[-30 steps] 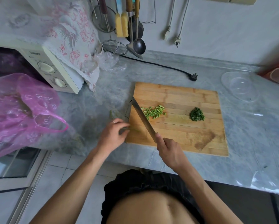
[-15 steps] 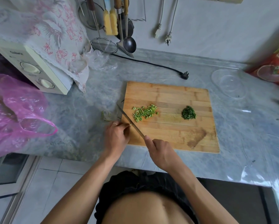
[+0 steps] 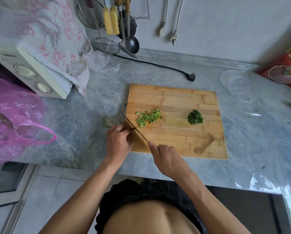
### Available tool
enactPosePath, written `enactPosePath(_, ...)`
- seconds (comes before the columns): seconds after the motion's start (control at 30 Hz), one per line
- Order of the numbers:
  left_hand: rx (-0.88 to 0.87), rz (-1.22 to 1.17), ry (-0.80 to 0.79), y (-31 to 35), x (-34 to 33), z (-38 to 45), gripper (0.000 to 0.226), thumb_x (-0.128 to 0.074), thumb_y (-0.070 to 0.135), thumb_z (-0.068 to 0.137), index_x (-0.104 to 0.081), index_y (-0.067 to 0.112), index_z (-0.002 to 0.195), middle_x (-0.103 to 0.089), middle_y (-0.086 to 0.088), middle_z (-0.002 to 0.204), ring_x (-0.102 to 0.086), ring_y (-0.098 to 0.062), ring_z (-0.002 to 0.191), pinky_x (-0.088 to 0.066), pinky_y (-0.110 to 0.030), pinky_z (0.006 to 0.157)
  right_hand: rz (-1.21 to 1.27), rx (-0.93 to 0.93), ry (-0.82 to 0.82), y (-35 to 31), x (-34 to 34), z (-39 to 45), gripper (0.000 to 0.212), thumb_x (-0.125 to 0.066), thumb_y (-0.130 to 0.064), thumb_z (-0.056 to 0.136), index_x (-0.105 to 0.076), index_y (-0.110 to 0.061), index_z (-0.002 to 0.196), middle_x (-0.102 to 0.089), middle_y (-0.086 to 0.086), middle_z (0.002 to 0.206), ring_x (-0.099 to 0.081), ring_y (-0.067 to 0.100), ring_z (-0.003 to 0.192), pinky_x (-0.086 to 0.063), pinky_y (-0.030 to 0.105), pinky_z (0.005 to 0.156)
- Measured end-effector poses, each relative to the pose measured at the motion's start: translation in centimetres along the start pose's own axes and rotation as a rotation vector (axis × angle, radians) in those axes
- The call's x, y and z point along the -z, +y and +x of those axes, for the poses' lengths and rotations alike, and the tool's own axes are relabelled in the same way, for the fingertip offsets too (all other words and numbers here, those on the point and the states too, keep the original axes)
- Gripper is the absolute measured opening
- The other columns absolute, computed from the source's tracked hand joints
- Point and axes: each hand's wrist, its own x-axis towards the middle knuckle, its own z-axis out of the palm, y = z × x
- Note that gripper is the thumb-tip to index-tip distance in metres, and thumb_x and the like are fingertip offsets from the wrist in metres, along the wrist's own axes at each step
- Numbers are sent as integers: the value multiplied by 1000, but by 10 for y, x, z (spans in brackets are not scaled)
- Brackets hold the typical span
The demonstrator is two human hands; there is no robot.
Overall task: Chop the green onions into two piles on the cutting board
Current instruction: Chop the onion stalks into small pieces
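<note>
- Since the earlier frames, the knife point(image 3: 133, 126) has been drawn back from beside the light-green pile to the cutting board's point(image 3: 173, 98) left edge, its tip now past that edge.
- The right hand point(image 3: 165, 158) is clenched around the knife handle.
- The left hand point(image 3: 118, 141) is laid against the blade's flat side, fingers bent; whether anything is pinched cannot be told.
- A pile of light-green onion pieces point(image 3: 148, 117) is spread on the board's left half.
- A tighter dark-green pile point(image 3: 195, 117) is seen well apart, to the right.
- Green scraps point(image 3: 108, 121) are left on the counter point(image 3: 84, 119) just beside the board.
</note>
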Motion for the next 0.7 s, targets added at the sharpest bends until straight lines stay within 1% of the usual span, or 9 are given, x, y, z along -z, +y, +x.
enactPosePath(0.17,-13,-5,-5,0,-3,0,23,-67,17,79,-78,25,98,-65,-4,86,-59,-33,85,-46,-40,77,-309,203,259,8,-5,6,45,-40,7,85,-36,5,130,-39,3,48,-12,18,48,-11,22,44)
enactPosePath(0.27,-2,-17,3,-1,-3,-1,24,-70,13,80,-78,25,99,-66,-4,87,-59,-33,85,-47,-41,76,-297,141,321,8,-8,16,56,-20,-5,102,5,-19,150,-29,-8,46,-8,12,41,-3,23,40)
enactPosePath(0.43,-12,-48,8,0,-3,-3,32,-49,24,79,-77,22,94,-64,-3,85,-58,-34,84,-48,-42,74,-395,213,368,24,-19,6,37,-14,6,102,-33,6,134,-39,3,49,-18,14,42,-11,23,43)
enactPosePath(0.47,-7,-50,5,0,-3,-2,28,-52,21,79,-77,22,92,-64,-3,85,-58,-34,84,-48,-42,74,-437,141,400,19,-20,14,42,-17,-3,104,-24,-7,145,-34,-3,47,-13,13,41,-6,23,41)
enactPosePath(0.5,7,-50,3,0,-3,-2,24,-57,16,79,-77,22,91,-64,-3,85,-58,-33,84,-48,-42,73,-403,-13,343,11,-13,26,52,-21,-19,106,7,-29,148,-22,-12,44,-5,8,40,1,22,40)
enactPosePath(0.53,25,-54,3,0,-3,-2,21,-62,12,79,-77,21,90,-65,-2,86,-57,-33,85,-48,-42,73,-280,-91,314,9,-20,36,56,-23,-40,104,30,-45,121,-5,-7,41,3,16,36,9,26,36)
enactPosePath(0.57,48,-65,2,1,-3,-2,18,-66,9,79,-76,21,89,-65,-2,85,-58,-32,84,-48,-41,72,-247,-158,338,8,-30,43,54,-22,-56,99,31,-47,97,1,6,43,3,26,35,-2,41,29)
enactPosePath(0.63,82,-90,19,1,-3,-3,10,-70,10,81,-75,17,85,-66,-3,83,-59,-32,81,-49,-42,70,-392,-243,435,7,-41,54,51,-18,-65,94,29,-45,87,-5,19,48,-7,34,35,-27,38,35)
enactPosePath(0.7,89,-95,40,-1,-4,-2,5,-70,15,82,-75,15,84,-66,-4,80,-59,-32,78,-49,-42,69,-483,-343,408,6,-38,51,53,-17,-68,93,30,-45,86,-11,21,48,-13,34,35,-31,33,39)
